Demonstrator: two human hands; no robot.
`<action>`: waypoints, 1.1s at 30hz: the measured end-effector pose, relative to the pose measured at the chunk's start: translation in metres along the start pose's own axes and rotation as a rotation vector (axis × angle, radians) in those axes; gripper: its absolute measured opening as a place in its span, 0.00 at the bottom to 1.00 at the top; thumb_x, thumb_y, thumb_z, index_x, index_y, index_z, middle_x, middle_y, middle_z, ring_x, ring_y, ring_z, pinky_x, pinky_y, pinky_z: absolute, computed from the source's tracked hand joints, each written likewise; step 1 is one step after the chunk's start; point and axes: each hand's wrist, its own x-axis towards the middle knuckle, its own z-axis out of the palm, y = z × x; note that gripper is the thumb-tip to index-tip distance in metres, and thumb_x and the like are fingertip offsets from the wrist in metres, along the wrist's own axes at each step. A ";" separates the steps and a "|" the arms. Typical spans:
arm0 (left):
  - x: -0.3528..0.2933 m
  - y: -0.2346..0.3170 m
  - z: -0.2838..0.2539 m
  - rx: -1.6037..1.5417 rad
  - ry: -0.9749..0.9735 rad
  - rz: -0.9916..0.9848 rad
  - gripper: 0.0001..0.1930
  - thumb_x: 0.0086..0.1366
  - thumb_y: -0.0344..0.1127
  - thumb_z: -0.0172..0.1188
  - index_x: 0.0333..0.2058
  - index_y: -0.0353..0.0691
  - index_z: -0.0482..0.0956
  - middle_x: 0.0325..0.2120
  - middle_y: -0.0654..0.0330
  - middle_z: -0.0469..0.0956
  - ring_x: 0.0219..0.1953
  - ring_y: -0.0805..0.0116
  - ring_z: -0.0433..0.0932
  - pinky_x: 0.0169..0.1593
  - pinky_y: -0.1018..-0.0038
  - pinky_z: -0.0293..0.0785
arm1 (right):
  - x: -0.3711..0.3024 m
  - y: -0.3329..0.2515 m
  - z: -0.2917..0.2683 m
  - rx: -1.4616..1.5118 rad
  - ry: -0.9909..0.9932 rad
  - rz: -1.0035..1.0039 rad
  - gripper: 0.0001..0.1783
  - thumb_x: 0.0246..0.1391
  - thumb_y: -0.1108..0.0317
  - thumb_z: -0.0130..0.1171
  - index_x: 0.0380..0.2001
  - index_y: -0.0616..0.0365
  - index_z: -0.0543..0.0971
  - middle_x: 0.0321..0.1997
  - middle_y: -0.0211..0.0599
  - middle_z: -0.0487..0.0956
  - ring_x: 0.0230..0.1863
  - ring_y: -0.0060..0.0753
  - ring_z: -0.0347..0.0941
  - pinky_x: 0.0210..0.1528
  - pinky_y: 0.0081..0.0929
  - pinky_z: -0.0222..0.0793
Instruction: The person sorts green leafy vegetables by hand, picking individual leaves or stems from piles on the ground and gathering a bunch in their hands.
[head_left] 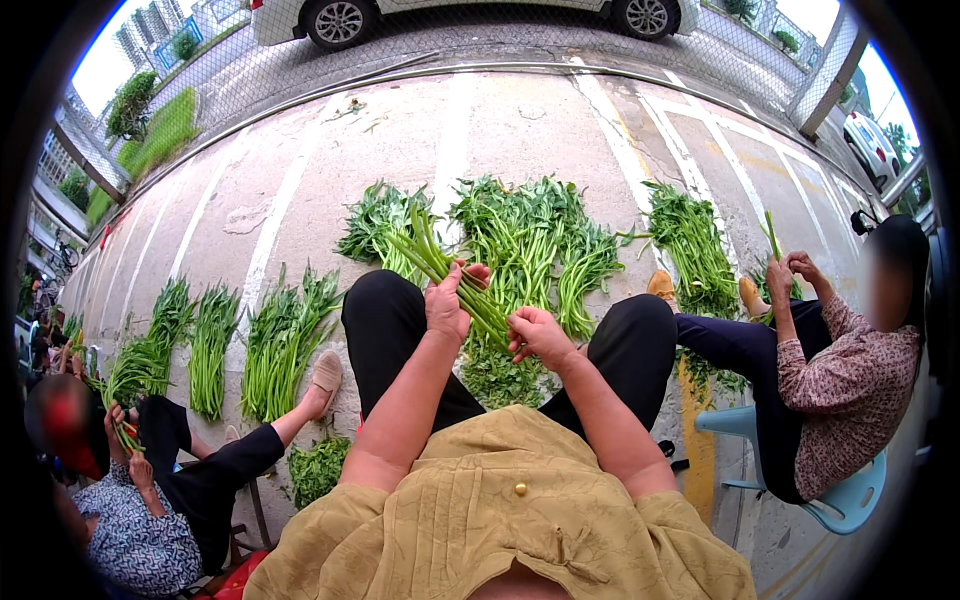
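Above my lap, my left hand [450, 305] is wrapped around a bunch of long-stemmed leafy greens [425, 255]. The stems slant from upper left down to the lower right. At the bunch's lower right end, my right hand [540, 335] has its fingers pinched together against the greens; what exactly lies between the fingertips is partly hidden. Beyond my knees, a wide heap of the same greens [530, 240] lies on the ground, with a smaller heap [375, 225] to its left. Loose leaves [505, 375] are piled between my legs, below my hands.
Several bundles of greens [285, 350] line the ground to the left, and another pile [690, 245] lies right. A person on a blue stool [850, 495] at right and a seated person [140, 530] at left handle greens. A chain-link fence [480, 45] and white vehicle [480, 5] stand beyond.
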 end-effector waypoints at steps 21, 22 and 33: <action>0.002 0.003 -0.002 -0.118 -0.047 -0.054 0.07 0.63 0.33 0.47 0.36 0.37 0.67 0.30 0.49 0.76 0.35 0.54 0.76 0.41 0.61 0.73 | -0.006 -0.007 0.013 -0.651 0.366 -0.674 0.07 0.40 0.70 0.61 0.25 0.59 0.78 0.24 0.32 0.69 0.22 0.26 0.67 0.25 0.21 0.64; 0.002 0.002 -0.003 -0.129 -0.057 -0.072 0.07 0.63 0.33 0.48 0.36 0.37 0.67 0.30 0.50 0.76 0.35 0.55 0.76 0.41 0.61 0.73 | -0.007 -0.008 0.015 -0.669 0.364 -0.683 0.07 0.40 0.70 0.60 0.26 0.59 0.77 0.24 0.33 0.69 0.22 0.27 0.67 0.25 0.22 0.64; -0.003 -0.003 0.002 -0.094 -0.062 -0.124 0.07 0.63 0.33 0.48 0.37 0.37 0.67 0.30 0.49 0.76 0.36 0.54 0.76 0.42 0.62 0.73 | -0.002 -0.008 0.000 -0.079 0.159 -0.217 0.05 0.46 0.70 0.57 0.25 0.59 0.75 0.21 0.28 0.73 0.21 0.20 0.70 0.23 0.18 0.68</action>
